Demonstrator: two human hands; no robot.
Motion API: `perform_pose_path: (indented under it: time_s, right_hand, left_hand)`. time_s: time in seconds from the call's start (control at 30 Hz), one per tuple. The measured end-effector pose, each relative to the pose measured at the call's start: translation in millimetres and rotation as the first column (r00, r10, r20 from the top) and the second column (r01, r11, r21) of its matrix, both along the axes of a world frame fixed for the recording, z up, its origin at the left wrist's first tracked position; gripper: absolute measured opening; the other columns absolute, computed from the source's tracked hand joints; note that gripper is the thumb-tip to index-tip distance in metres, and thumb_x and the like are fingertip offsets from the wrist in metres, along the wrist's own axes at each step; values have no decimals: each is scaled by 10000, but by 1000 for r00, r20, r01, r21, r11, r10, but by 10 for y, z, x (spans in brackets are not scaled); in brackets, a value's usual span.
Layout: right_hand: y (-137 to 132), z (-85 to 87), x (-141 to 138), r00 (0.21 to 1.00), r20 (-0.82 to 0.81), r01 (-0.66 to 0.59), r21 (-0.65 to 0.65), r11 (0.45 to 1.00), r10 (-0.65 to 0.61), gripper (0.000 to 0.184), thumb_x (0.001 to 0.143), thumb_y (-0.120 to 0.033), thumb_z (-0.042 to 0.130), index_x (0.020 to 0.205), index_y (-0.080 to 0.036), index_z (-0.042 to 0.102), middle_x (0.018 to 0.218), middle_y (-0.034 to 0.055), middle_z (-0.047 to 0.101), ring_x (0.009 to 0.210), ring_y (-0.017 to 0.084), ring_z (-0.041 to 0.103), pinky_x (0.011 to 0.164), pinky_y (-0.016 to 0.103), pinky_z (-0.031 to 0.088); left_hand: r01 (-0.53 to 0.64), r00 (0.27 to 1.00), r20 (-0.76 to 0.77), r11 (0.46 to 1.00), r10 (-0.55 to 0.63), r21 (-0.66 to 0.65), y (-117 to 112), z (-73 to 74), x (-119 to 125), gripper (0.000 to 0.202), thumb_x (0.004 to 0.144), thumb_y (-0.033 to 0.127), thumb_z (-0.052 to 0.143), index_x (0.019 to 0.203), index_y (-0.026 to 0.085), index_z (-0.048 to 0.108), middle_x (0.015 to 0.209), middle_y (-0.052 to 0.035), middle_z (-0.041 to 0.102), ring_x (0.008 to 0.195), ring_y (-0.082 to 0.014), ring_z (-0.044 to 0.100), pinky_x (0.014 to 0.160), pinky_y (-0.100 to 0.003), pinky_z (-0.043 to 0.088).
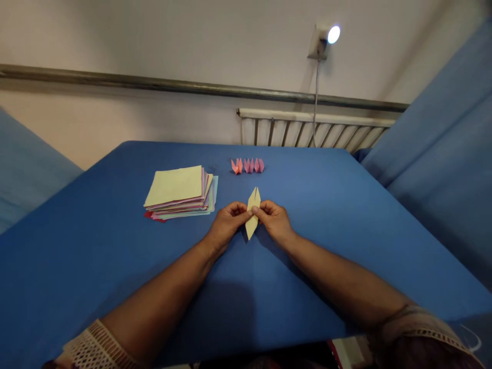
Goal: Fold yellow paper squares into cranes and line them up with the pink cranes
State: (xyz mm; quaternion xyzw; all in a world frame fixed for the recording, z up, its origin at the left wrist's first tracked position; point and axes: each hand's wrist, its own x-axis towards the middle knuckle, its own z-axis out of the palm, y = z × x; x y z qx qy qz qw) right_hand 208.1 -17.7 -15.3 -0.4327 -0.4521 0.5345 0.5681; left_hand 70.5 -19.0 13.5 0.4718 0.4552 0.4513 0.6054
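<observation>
A pale yellow sheet folded into a long diamond, an origami paper (252,225), is between my two hands above the blue table. A slit splits its far point into two narrow tips. My left hand (228,222) pinches its left edge, with the thumb lying on the paper. From the other side my right hand (277,220) grips the right edge, its thumb also on top near the middle. Both sets of fingertips are partly hidden behind the paper. Just beyond stands a row of small folded paper pieces, orange (237,166) on the left and pink-purple (254,166) on the right.
A stack of coloured paper squares (175,187), yellow on top, lies left of my hands on the blue table (326,205). Behind the table are a metal rail (172,84), a radiator (292,117) and a cord (316,92) hanging from a lit plug. Blue curtains (446,118) flank both sides.
</observation>
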Motion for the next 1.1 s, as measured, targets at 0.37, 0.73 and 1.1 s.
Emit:
perform_pose_path:
  time_s: [0.37,0.73,1.1]
  right_hand:
    - [2,-25,107,999,38,-15,-44,999,17,386,633,-510,771,617,-185,564,555,-47,541,515,86,446,542,254,360]
    - [-17,-96,133,990,92,-102,-37,994,105,386,676,-530,747,634,-194,562,564,-52,510,522,90,423,533,252,341]
    - [-60,-90,136,972,102,-212,-13,977,212,326,715,-492,714,670,-208,561,577,-56,496,534,99,410,537,249,345]
  left_hand:
    - [4,1000,-29,1000,-4,16,44,-18,-7,316,636,409,815,706,153,643,675,24,613,636,-101,531,658,-234,420]
    - [21,1000,2,999,-21,33,79,-66,-9,272,656,377,805,742,168,654,681,39,607,636,-96,529,649,-229,416]
    - [-60,998,36,996,58,62,80,-4,-13,242,647,345,807,720,160,670,711,25,637,678,-101,541,699,-238,411]
